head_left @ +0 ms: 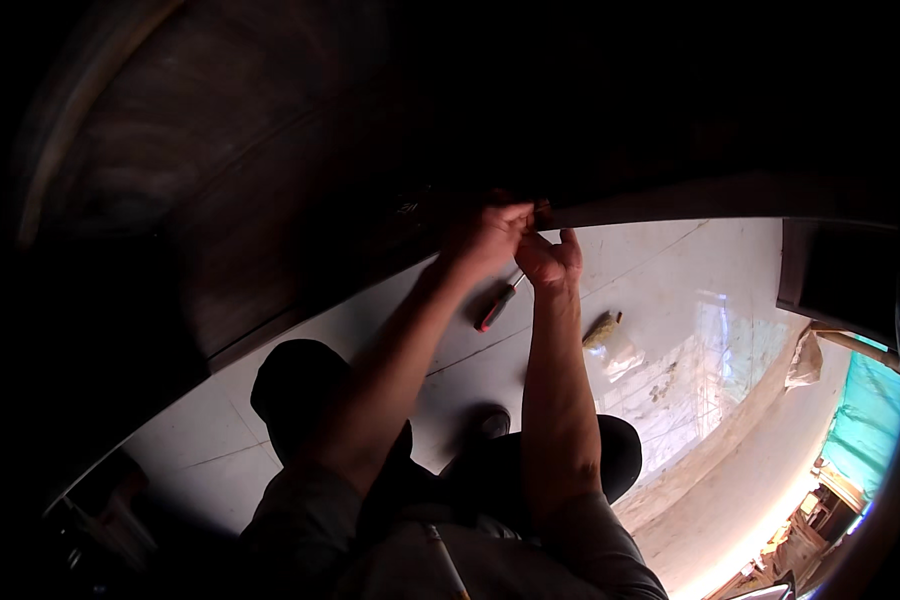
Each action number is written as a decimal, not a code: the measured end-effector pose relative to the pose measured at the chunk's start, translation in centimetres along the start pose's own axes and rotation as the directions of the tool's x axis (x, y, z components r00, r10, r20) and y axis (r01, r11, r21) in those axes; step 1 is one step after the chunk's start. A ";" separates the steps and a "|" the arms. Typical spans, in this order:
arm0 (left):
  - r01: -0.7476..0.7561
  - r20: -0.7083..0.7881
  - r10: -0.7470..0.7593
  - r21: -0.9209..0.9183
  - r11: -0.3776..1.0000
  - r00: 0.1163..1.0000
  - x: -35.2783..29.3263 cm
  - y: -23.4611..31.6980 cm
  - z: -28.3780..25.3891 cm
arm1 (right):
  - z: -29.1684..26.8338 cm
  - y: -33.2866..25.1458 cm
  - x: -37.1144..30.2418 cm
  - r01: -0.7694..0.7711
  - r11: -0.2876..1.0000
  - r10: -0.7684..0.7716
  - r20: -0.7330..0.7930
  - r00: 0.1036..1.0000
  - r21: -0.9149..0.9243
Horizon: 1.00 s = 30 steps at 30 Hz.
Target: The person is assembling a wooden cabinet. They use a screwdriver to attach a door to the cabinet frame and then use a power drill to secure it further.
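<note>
Both of my hands meet at the lower edge of a dark wooden panel [650, 204]. My left hand [485, 243] is closed, its fingers bent towards a small brownish piece [541, 214] at that edge, too dark to make out. Just right of it and slightly nearer, my right hand [550, 262] reaches up with its thumb raised. Its other fingers curl in beneath the edge, partly hidden by shadow and the left hand. A screwdriver [494, 310] with a red and black handle lies on the floor below my hands, its shaft pointing towards them.
Pale floor tiles [450, 390] spread beneath my knees. Right of my right forearm lies a yellowish-brown item [602, 328] beside clear plastic. Dark furniture fills the left and far side. A dark box-like piece [835, 275], a cloth bag [804, 362] and a teal sheet [873, 410] are at right.
</note>
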<state>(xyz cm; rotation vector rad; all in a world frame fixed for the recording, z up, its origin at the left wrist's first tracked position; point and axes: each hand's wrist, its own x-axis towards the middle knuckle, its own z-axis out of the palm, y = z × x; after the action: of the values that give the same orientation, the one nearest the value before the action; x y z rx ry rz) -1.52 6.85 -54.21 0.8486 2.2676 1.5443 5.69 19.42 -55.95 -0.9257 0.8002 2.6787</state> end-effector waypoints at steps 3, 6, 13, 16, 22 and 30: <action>0.359 -0.063 -0.358 0.324 0.875 0.932 -0.1 -2.7 -3.5 | 1.0 2.7 -0.9 0.176 0.975 -0.183 -0.037 0.982 -0.139; 0.368 -0.142 -0.341 0.432 0.823 0.929 -2.4 -6.8 -6.9 | 1.3 2.4 -0.8 0.143 0.983 -0.155 -0.094 0.984 -0.116; 0.249 -0.229 -0.144 0.538 0.805 0.963 -5.0 -7.6 -7.8 | 1.5 2.6 -1.0 0.159 0.981 -0.167 -0.072 0.983 -0.109; 0.212 -0.196 -0.120 0.556 0.804 0.973 -4.8 -7.0 -7.2 | 1.2 2.3 -1.0 0.143 0.983 -0.150 -0.061 0.987 -0.114; 0.209 -0.072 -0.234 0.740 0.639 0.970 -3.6 -8.0 -7.0 | 0.9 2.0 -0.6 0.129 0.986 -0.135 -0.062 0.989 -0.105; 0.618 -0.045 -0.619 0.139 0.774 0.784 -0.7 0.4 -6.0 | 0.7 1.8 -0.8 0.139 0.982 -0.142 -0.018 0.990 -0.127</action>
<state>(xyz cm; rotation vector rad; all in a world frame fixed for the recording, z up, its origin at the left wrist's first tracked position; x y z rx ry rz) -3.95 2.00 -51.60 0.0790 2.3356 1.0713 5.38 18.32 -54.23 -1.0086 0.5543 2.6227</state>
